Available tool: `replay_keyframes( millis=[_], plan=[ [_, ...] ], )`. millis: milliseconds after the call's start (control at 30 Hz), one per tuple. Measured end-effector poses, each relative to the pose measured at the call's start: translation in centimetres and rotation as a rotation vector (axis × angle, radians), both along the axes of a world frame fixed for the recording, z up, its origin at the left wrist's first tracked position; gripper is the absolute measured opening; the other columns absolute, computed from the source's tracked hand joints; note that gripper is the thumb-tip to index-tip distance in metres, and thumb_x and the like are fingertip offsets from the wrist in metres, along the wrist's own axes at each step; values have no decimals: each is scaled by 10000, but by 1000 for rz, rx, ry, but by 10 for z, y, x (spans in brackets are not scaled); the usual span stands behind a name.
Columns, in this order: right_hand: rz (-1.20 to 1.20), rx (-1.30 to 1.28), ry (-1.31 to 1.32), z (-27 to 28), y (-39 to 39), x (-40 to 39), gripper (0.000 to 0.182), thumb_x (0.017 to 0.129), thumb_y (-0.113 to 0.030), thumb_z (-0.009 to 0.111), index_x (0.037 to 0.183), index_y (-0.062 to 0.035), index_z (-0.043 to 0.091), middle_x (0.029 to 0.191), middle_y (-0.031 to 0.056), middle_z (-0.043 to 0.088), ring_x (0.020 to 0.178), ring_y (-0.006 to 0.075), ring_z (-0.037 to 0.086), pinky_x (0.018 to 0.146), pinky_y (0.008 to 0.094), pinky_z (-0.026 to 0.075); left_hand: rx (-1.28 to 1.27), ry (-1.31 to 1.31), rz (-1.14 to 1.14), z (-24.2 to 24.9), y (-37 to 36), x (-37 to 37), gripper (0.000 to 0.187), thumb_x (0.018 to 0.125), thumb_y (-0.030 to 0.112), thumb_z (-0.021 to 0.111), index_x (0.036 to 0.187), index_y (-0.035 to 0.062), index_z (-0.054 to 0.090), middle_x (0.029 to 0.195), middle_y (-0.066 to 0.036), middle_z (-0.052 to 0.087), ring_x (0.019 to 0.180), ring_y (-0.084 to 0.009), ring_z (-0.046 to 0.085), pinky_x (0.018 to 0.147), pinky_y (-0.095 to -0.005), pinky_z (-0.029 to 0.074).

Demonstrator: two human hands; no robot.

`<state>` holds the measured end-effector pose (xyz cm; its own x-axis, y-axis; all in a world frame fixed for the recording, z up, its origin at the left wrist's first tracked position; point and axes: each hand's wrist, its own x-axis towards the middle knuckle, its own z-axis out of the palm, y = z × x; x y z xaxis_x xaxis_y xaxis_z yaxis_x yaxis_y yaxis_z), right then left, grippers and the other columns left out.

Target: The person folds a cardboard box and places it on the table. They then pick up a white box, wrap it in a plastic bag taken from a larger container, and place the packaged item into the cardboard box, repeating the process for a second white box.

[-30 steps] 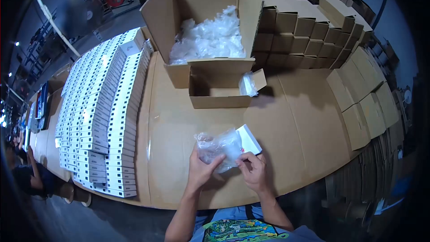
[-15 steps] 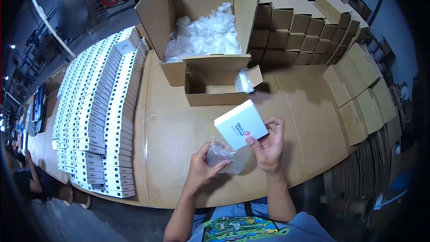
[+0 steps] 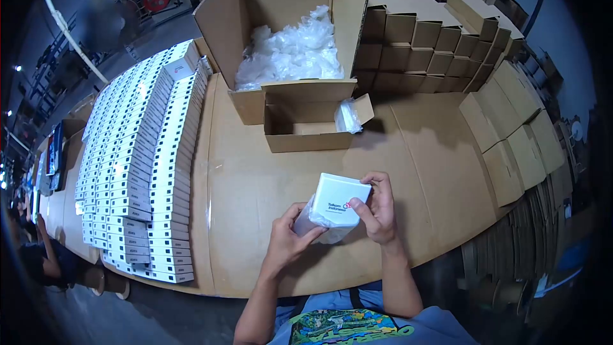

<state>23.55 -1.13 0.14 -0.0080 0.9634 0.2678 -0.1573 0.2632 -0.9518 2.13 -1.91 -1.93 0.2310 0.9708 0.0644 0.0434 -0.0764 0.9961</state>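
The right hand (image 3: 378,211) pinches a white box (image 3: 337,199) just above the table (image 3: 415,153), while the left hand (image 3: 287,239) grips the clear bag (image 3: 316,223) beneath it. The thin film could tear on a box corner, or bunch and jam if the mouth sags shut.

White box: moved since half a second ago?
Yes. The white box dropped toward the person, away from the small open carton, into the clear bag held by the left hand.
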Motion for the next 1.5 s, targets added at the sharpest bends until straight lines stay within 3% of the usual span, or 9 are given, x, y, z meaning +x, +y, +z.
replay_keyframes(
  millis=[167,267,367,600,700,933,1100,1400,1500],
  plan=[
    [-37,-46,34,-6,5,-13,279,1010,-87,610,1230,-38,445,1046,52,534,927,101,511,816,260,463,-72,-86,0,-1,-1,1,350,925,128,756,1214,-32,640,1064,-72,709,970,-119,639,857,-281,523],
    [19,-211,-215,-12,3,-5,246,1033,-133,586,1229,-25,483,1074,59,566,920,95,537,808,260,474,-178,-205,40,-14,-1,-1,270,1023,174,631,1205,-25,637,1054,-44,690,951,-99,617,842,-264,509],
    [57,-92,-109,-15,2,-13,293,1037,-149,575,1279,-3,497,1143,83,613,935,90,594,796,244,491,-234,-332,91,-18,-1,2,269,1092,223,514,1173,-8,626,1047,-34,674,912,-82,618,809,-256,512],
    [-2,-269,103,-39,-16,-19,227,964,20,642,1175,21,560,1049,64,653,920,88,633,802,239,535,-253,-506,192,-27,4,-1,270,1100,240,490,1309,71,463,1040,-66,675,923,-98,635,796,-265,535],
    [-65,-294,76,-37,-17,-24,96,977,-4,654,1061,23,616,937,16,661,850,70,627,772,222,522,-222,-507,238,-27,5,1,212,1102,249,489,1258,111,450,938,-38,640,828,-64,592,706,-237,498],
    [-18,-241,-45,-37,-19,-24,112,993,18,601,1102,32,581,952,9,634,895,57,607,820,210,502,-190,-344,211,-30,4,-12,146,1105,230,486,1180,106,481,810,37,548,720,-9,455,610,-192,373],
    [-170,-188,128,-19,-19,-43,77,1014,-22,590,1076,18,613,925,12,648,848,43,592,730,205,489,-122,-377,251,-38,6,-10,144,1109,230,476,1173,101,481,826,28,559,726,-18,466,621,-199,388],
    [-209,-162,-146,-41,-23,-38,64,1023,-33,561,1048,0,610,926,3,662,769,32,542,665,214,452,15,-408,228,-32,6,-4,130,1102,199,479,1146,77,479,1041,-98,661,783,-47,483,680,-216,417],
    [-237,17,-200,-36,-18,-34,64,1027,-41,546,1031,-2,596,974,26,662,769,58,546,693,231,471,151,-263,159,-17,5,-10,98,1099,157,458,1125,63,460,1180,-189,665,1077,-221,563,924,-363,454]
  ],
)
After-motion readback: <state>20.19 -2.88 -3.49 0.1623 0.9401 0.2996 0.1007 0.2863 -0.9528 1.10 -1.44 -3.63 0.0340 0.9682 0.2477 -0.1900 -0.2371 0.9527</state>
